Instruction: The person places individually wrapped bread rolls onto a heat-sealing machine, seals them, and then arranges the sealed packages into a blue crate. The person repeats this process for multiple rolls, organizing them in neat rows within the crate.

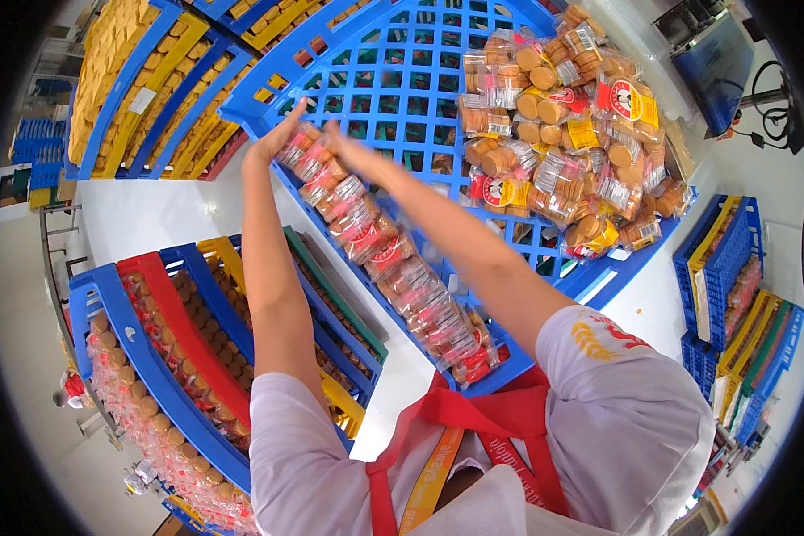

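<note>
Before me lies a large blue plastic crate (pixel 402 124) with a grid bottom. Along its left wall runs a row of clear packets of round biscuits (pixel 388 258), packed side by side. My left hand (pixel 278 137) reaches to the far end of this row, at the crate's rim, fingers extended. My right hand (pixel 352 151), blurred, is just right of the same end, over the packets. Whether either hand grips a packet cannot be told. A loose heap of biscuit packets (pixel 563 134) with red and yellow labels fills the crate's right side.
Stacked crates of packed biscuits (pixel 174 348) stand at lower left. More stacked crates (pixel 167 87) with yellowish pieces rise at upper left. Further crates (pixel 730 268) stand at right, below a monitor (pixel 713 77) on an arm. Small distant people appear at far lower left.
</note>
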Motion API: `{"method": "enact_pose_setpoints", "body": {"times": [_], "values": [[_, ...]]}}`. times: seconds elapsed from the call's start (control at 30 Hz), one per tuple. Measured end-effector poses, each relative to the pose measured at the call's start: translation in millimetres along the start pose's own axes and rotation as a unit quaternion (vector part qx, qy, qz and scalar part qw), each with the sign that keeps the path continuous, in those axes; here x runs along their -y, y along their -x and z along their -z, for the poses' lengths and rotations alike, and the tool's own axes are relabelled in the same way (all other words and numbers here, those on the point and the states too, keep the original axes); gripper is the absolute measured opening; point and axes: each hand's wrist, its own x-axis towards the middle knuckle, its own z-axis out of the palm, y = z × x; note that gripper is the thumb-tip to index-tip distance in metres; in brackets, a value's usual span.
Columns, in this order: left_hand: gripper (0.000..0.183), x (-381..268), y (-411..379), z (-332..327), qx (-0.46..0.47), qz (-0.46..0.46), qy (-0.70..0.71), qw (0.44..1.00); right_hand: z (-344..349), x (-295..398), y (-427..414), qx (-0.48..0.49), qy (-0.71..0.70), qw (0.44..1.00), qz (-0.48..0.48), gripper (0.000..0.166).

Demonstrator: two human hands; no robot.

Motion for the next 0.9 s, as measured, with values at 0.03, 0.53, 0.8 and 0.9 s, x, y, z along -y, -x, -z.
{"method": "enact_pose_setpoints", "body": {"times": [0.03, 0.53, 0.8, 0.9], "values": [[0.095, -35, -7, -3, 0.017, -0.009, -0.023, 1.000, 8, -39, -47, -0.080, 0.138, 0.966, 0.204, 0.084], [0.088, -58, 26, -69, -0.291, -0.149, -0.238, 0.915, 231, 122, 114, -0.237, 0.854, 0.434, 0.163, 0.014], [0.053, -183, 64, -189, -0.153, -0.381, -0.019, 0.911, 141, 191, 143, -0.150, 0.723, 0.635, 0.225, 0.017], [0.039, -193, 69, -169, -0.199, -0.373, -0.056, 0.905, 191, 212, 123, -0.268, 0.612, 0.730, 0.148, 0.047]]}}
